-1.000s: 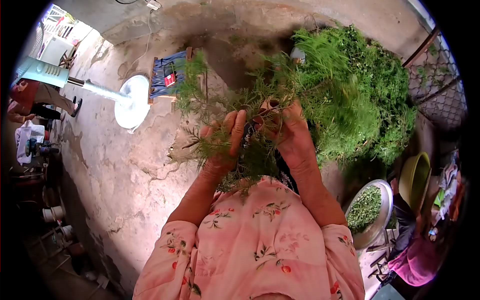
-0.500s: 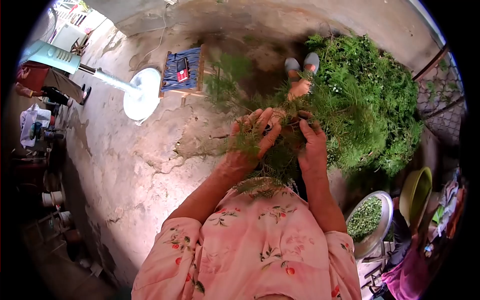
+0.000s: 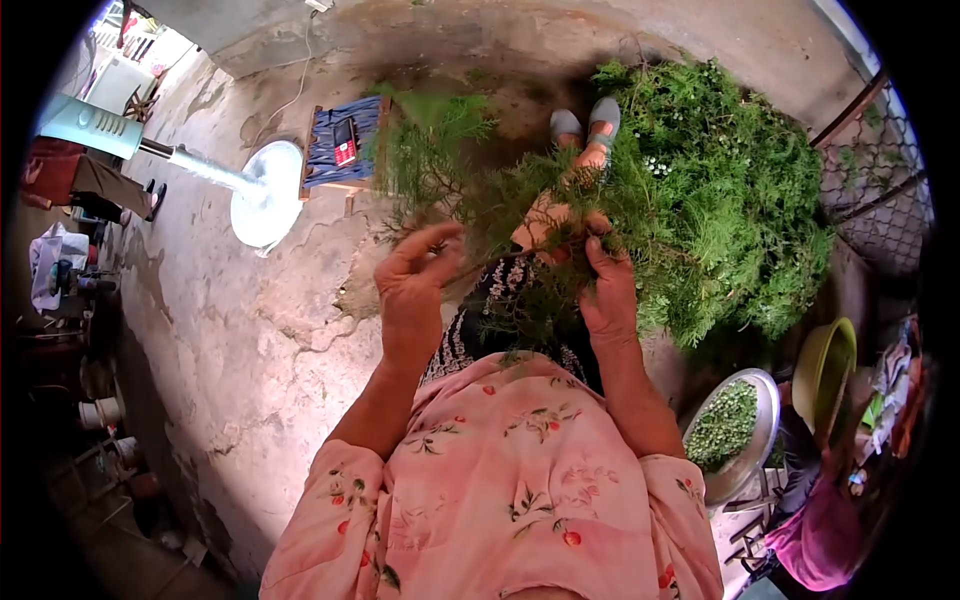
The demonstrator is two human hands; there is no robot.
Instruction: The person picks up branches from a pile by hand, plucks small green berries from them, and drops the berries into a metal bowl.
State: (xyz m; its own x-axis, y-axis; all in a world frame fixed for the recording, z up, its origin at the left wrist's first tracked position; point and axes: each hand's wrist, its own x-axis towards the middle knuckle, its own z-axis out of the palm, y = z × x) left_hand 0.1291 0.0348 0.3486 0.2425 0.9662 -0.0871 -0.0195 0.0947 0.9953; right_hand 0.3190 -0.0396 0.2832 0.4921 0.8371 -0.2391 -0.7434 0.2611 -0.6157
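Leafy branch [image 3: 495, 205] in the closed grip of the right hand [image 3: 611, 292], near the half-curled left hand [image 3: 415, 285], contents unclear.

Open floor [image 3: 270, 350] left, leafy heap [image 3: 735, 200] blocking right

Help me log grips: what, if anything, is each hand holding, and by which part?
The right hand holds a leafy branch by its stem, amid the foliage. Whether the left hand grips any of it cannot be told.

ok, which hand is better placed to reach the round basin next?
Right hand, likely: the basin is on that side; the left hand is farther off. The right fingers hold a leafy branch, though.
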